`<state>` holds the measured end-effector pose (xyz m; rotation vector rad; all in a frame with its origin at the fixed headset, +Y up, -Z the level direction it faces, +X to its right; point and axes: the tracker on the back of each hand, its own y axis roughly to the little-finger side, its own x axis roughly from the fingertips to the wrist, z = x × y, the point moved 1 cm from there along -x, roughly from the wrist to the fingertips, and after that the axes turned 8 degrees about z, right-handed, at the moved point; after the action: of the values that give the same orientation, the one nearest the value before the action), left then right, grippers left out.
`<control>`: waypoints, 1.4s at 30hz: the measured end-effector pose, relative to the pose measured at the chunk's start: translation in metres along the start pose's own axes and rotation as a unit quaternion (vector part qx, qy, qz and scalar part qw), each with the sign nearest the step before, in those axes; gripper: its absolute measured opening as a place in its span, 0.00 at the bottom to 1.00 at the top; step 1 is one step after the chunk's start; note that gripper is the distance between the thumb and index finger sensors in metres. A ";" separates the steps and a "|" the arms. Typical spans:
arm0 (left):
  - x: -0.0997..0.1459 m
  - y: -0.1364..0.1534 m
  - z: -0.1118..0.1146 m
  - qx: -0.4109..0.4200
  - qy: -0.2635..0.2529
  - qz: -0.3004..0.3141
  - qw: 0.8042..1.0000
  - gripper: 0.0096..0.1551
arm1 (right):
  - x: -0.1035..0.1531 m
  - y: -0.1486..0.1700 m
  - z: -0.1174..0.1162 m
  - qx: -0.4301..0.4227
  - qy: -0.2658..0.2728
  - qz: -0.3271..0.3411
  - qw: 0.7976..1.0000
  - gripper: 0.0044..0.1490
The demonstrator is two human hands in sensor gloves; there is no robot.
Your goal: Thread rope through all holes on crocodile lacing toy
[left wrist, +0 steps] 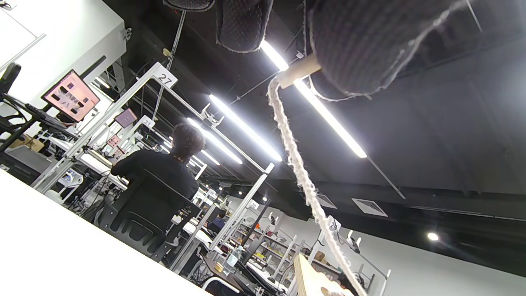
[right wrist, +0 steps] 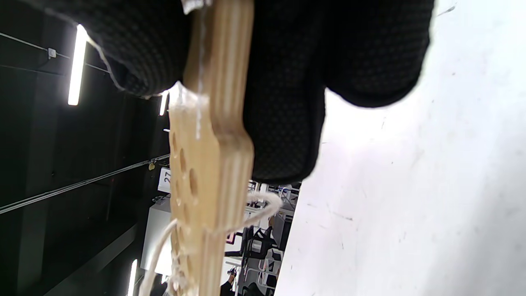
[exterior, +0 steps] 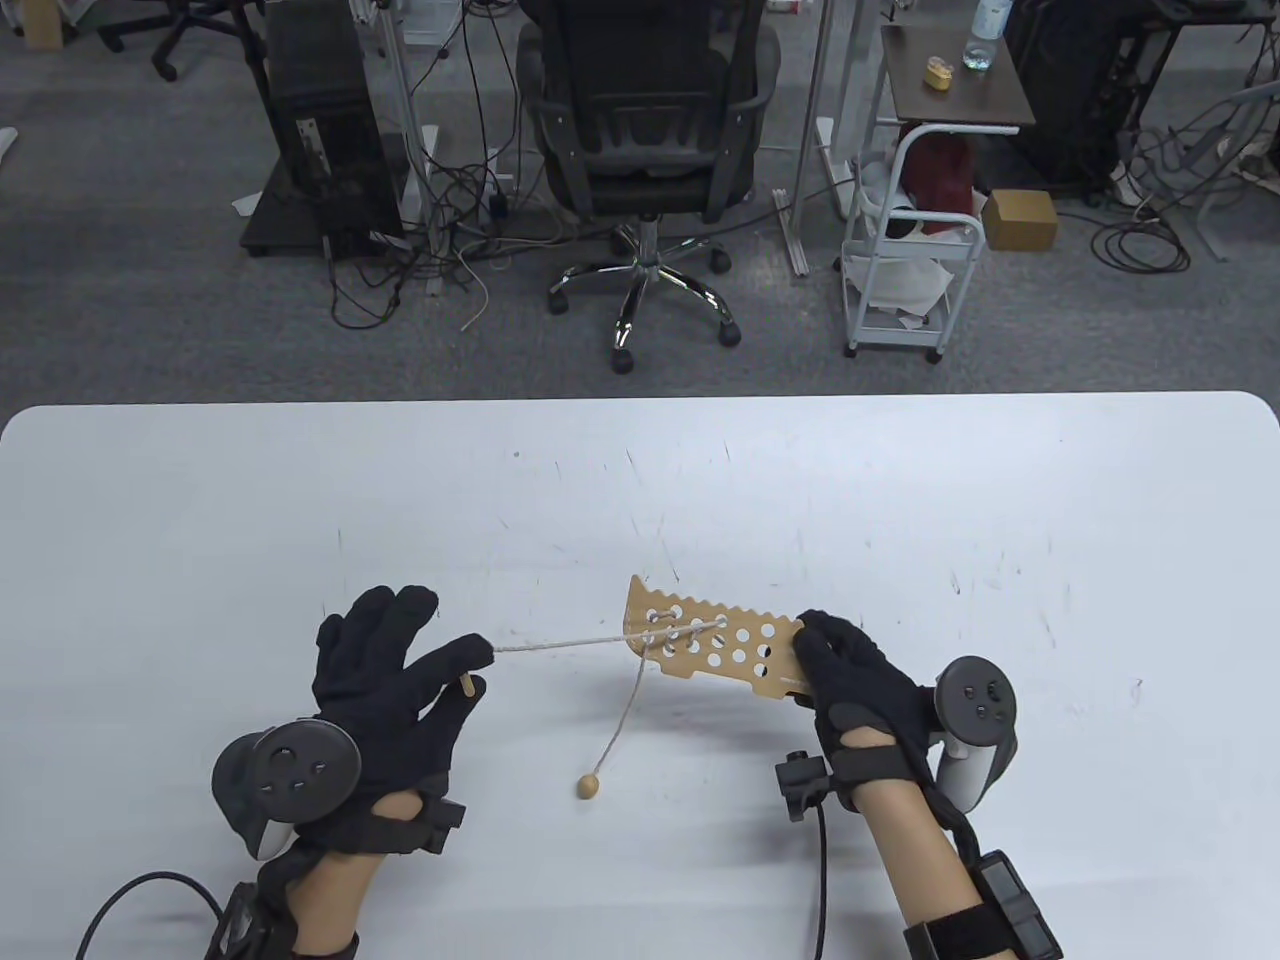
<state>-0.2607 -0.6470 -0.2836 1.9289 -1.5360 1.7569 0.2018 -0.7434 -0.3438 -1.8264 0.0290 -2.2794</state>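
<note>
Above a white table point(exterior: 900, 500), a gloved right hand point(exterior: 860, 690) grips one end of a wooden crocodile lacing toy point(exterior: 705, 648), holding it off the surface, fingers closed on both faces of the board. At left, the left hand point(exterior: 400, 680) pinches the rope's wooden needle point(left wrist: 298, 72) between thumb and forefinger, other fingers spread, drawing the rope point(exterior: 560, 645) taut from holes near the toy's far end. A loose tail hangs to a wooden bead point(exterior: 590, 786), apparently resting on the table.

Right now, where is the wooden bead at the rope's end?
In the table view the wooden bead lies on the table, between both hands, below the crocodile board.
</note>
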 end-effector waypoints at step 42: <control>0.003 0.033 -0.029 0.015 -0.075 -0.057 0.995 0.24 | -0.020 0.010 0.031 0.040 0.059 0.002 0.997 0.29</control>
<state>-0.3043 -0.6456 -0.2885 2.1623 -1.4168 1.6326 0.2369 -0.7457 -0.3573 -1.6486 -0.0394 -2.3472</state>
